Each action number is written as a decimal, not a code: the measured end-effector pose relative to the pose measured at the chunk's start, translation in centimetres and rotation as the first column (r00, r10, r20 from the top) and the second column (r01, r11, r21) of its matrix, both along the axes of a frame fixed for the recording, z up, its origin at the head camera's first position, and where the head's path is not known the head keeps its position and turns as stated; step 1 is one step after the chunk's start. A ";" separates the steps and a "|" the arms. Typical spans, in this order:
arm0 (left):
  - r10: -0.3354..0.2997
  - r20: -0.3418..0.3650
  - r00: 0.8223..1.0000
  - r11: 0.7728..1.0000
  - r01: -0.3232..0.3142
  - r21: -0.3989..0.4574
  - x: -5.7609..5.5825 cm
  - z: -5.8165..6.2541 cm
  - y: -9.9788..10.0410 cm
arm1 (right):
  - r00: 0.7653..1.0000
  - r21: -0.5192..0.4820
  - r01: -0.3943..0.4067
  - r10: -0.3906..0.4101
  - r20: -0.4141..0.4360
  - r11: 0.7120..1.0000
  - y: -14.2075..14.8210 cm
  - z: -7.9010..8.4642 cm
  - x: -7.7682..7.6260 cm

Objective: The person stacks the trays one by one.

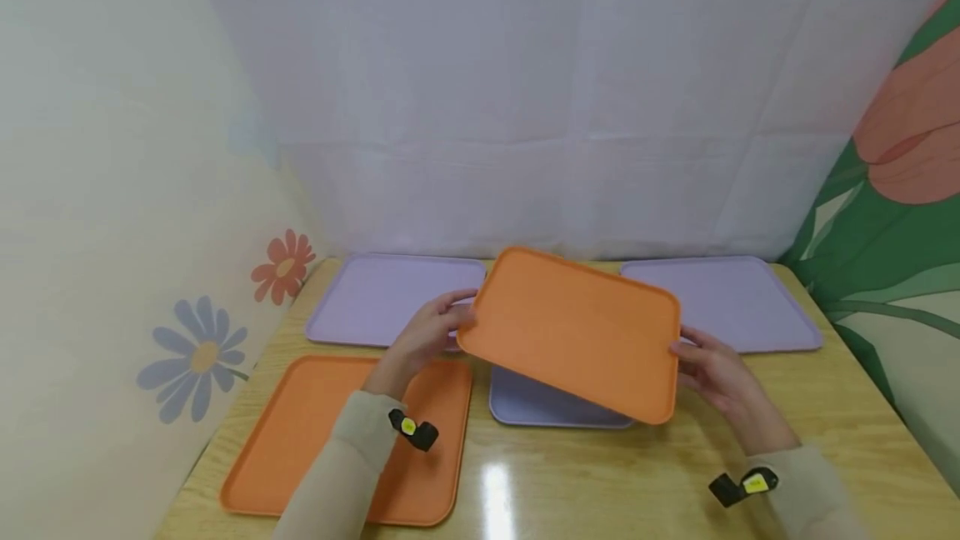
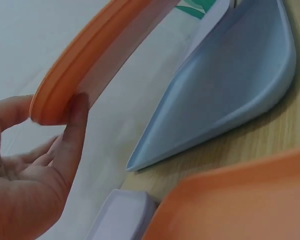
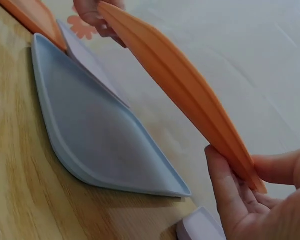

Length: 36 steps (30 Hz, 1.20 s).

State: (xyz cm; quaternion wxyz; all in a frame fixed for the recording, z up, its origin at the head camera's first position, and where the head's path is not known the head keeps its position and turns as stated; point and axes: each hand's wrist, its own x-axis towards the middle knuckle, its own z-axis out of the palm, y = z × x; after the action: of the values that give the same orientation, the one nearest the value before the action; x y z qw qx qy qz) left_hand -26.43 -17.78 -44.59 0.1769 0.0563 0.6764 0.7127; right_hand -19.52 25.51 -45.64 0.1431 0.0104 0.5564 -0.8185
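An orange tray (image 1: 573,332) is held up off the table, tilted so that its right end hangs lower in the head view. My left hand (image 1: 437,327) pinches its left edge, thumb on one face and fingers on the other, as the left wrist view shows. At the opposite short edge my right hand (image 1: 712,369) grips it the same way. Beneath the raised tray lies a blue-grey tray (image 1: 551,405), mostly hidden in the head view but plain in the right wrist view. A second orange tray (image 1: 300,423) lies flat on the table under my left forearm.
Two lilac trays lie at the back of the wooden table (image 1: 810,432): a left lilac tray (image 1: 397,294) and a right lilac tray (image 1: 727,302). Behind them hangs a white cloth (image 1: 540,98). Walls painted with flowers (image 1: 198,357) stand at both sides.
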 end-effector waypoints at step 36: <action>0.432 0.093 0.897 0.834 -0.436 0.337 3.2 0.7 8.5 | 0.952 -0.133 0.307 -0.302 0.058 0.942 -9.6 0.1 2.0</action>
State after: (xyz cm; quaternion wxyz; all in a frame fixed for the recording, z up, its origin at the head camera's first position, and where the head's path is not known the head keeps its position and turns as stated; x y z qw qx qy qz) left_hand -23.28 -9.26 -43.94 0.0022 -0.0726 0.5328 0.8431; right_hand -17.53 15.89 -45.53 0.0255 0.1011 0.4862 -0.8676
